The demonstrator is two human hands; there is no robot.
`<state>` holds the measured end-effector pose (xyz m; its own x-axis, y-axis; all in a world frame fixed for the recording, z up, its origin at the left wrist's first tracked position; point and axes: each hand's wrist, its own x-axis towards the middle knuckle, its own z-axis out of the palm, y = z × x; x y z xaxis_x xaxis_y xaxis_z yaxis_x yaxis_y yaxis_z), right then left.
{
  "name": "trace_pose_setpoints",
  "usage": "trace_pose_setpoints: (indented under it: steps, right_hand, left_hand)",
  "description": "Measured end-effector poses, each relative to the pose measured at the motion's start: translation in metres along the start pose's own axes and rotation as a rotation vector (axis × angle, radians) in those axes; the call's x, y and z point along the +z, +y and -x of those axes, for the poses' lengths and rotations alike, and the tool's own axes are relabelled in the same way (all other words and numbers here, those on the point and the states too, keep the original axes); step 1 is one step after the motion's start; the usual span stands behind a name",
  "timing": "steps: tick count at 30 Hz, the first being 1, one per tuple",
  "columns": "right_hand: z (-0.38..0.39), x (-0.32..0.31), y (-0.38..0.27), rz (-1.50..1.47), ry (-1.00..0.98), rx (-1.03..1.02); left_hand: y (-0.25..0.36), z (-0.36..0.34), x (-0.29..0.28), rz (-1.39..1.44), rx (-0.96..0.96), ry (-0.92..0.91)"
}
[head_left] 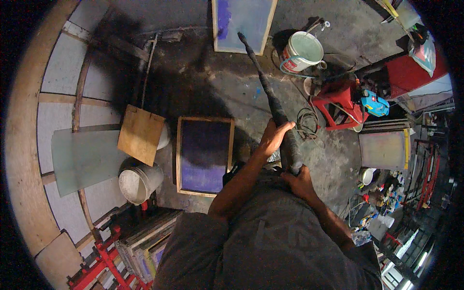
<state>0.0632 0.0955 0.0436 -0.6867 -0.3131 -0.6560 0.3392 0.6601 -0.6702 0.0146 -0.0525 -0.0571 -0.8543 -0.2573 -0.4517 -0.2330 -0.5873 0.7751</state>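
My left hand (274, 137) is closed around the middle of a long black wand (263, 82) with a ridged, wrapped surface, and my right hand (297, 180) grips its lower end. The wand slants up and away from me, its tip over a wood-framed screen (246, 21) at the top of the view, pale grey with a purple band. A second framed screen (203, 169), coated purple, lies to the left of my arms.
A water bucket (303, 48), coiled hose (307, 124), red stool (331, 104) and blue machine (374, 104) are at right, beside stacked screens (384, 150) and clutter. At left are a board (137, 135), glass sheet (84, 159), white bucket (137, 183) and red rack (104, 256).
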Motion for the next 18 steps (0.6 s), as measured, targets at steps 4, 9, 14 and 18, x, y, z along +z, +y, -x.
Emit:
trace_pose_setpoints:
  steps: [4, 9, 14, 18]
  right_hand:
    - [0.005, 0.001, -0.008, 0.032, 0.055, 0.055]
    - [0.005, 0.003, -0.002, -0.018, 0.059, 0.016]
    - [0.001, 0.0, 0.003, -0.072, 0.006, 0.036]
    - [0.0, 0.004, 0.008, -0.071, 0.008, 0.017]
  left_hand:
    - [0.011, 0.007, -0.001, -0.044, -0.073, -0.02]
    - [0.018, 0.012, 0.003, -0.074, -0.011, -0.005]
    - [-0.007, 0.002, -0.005, -0.029, -0.03, -0.038]
    - [-0.009, 0.001, -0.003, -0.061, 0.006, 0.012]
